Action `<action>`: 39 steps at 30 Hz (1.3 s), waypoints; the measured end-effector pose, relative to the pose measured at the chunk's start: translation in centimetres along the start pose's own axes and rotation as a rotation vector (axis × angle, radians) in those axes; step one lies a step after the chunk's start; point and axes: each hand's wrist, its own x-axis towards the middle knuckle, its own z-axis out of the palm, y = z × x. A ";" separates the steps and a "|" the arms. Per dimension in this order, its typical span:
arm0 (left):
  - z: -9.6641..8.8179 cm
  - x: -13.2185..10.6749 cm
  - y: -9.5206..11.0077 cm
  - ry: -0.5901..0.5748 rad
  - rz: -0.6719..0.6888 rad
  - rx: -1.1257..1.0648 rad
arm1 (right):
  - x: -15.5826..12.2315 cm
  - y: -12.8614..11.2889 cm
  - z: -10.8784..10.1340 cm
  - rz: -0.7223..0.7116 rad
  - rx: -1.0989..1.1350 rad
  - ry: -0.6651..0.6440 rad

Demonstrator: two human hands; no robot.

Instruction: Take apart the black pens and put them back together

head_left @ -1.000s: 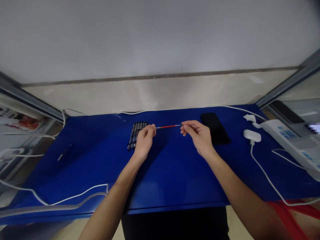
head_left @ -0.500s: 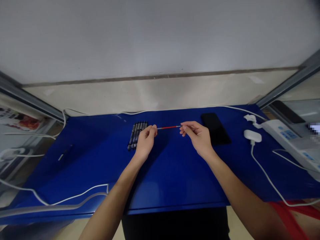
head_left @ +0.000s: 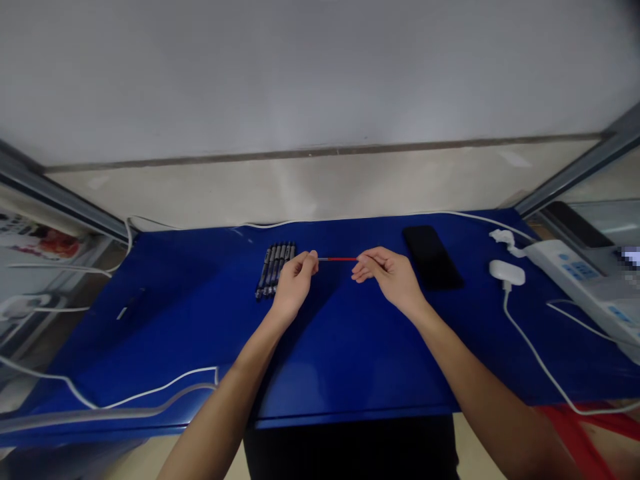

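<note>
A thin pen refill [head_left: 343,259], red along its right part and pale at the left, spans the gap between my hands above the desk. My left hand [head_left: 296,279] pinches its left end between thumb and forefinger. At the other end, my right hand [head_left: 389,275] has thumb and forefinger closed on the tip, its other fingers loosely curled. Several dark pens [head_left: 273,263] lie side by side just behind and left of my left hand, which covers part of them. Past my right hand rests a black smartphone [head_left: 433,259].
The desk [head_left: 345,360] is blue, with a wall behind it. A dark pen-like piece [head_left: 127,307] lies at the left. On the right are a white earbud case [head_left: 507,273] on a cable and a power strip [head_left: 575,267]. White cables [head_left: 165,387] cross the front left.
My right hand has slid slightly left along the refill, so its right tip is now covered by the fingers. My left hand has shifted a little to the right.
</note>
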 end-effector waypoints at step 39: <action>1.2 -1.4 0.2 -0.113 0.355 0.818 | -0.7 -0.2 0.6 -0.087 -0.278 -0.191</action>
